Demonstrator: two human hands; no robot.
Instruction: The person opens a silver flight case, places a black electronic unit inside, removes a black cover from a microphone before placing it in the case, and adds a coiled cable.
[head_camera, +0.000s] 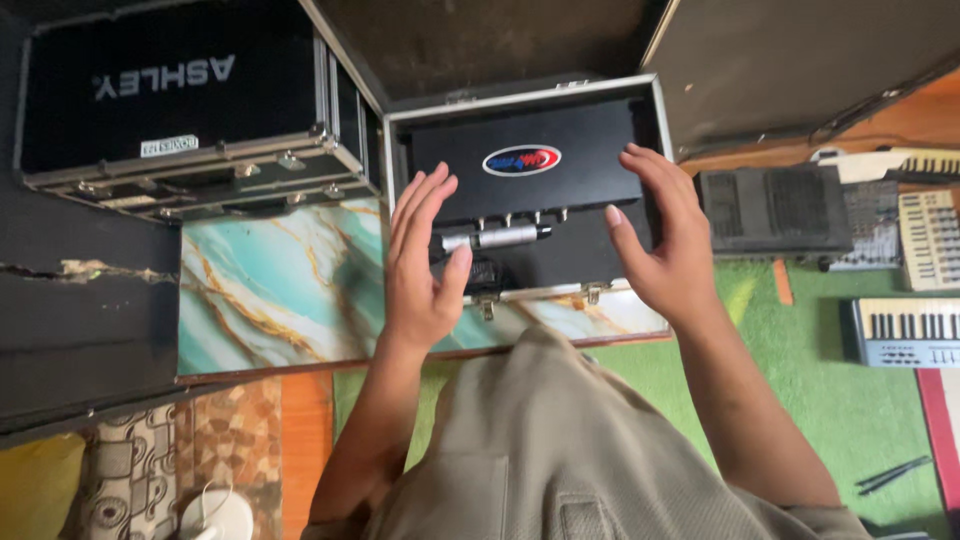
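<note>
Here both hands are hovering with fingers spread, gripping nothing: the left hand (420, 265) near the microphone (497, 238), the right hand (660, 235) over the black receiver unit (520, 165) sitting in the open aluminium case (650, 95) on the marbled counter (270, 290). A careless sweep could probably knock the microphone loose.

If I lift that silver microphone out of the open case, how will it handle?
The microphone looks like a rigid metal cylinder, so probably stiff and fairly heavy for its size. Lying sideways, it may roll. Its smooth barrel could be slippery.

Soft daylight, mostly sharp, dark upper corners.
</note>
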